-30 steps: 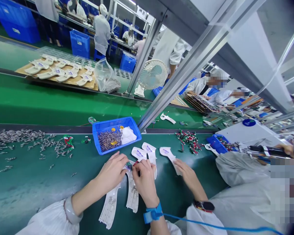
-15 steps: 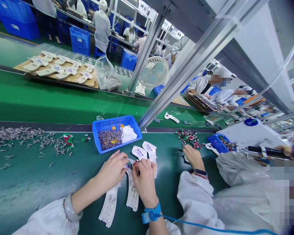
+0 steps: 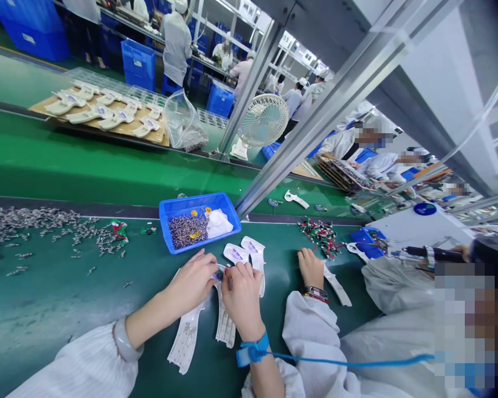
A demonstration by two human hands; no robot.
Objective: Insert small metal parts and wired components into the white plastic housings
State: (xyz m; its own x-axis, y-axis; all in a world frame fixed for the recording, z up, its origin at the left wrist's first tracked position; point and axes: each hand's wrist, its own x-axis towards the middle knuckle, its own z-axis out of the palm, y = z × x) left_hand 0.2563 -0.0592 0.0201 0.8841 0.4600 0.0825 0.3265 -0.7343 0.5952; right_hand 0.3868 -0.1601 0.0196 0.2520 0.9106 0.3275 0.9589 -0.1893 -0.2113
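View: head camera, my only feed.
Shell position: the white shell [image 3: 225,327] lies on the green bench [image 3: 120,309], its upper end between my hands, its lower end towards me.
Left hand [image 3: 194,278]: fingers bent at the small circuit board [image 3: 219,274]; grip cannot be confirmed.
Right hand [image 3: 243,293]: fingers curled close together beside it; fingertip hold hidden.
Shell condition: ribbed inside, upper end partly covered.
Edges and room: blue tray [image 3: 200,223] just beyond my left hand; bench surface separates my right hand from a co-worker's hand [image 3: 311,268].

Factory assembly line, conveyor belt [image 3: 120,179], white-coated workers [image 3: 176,47]
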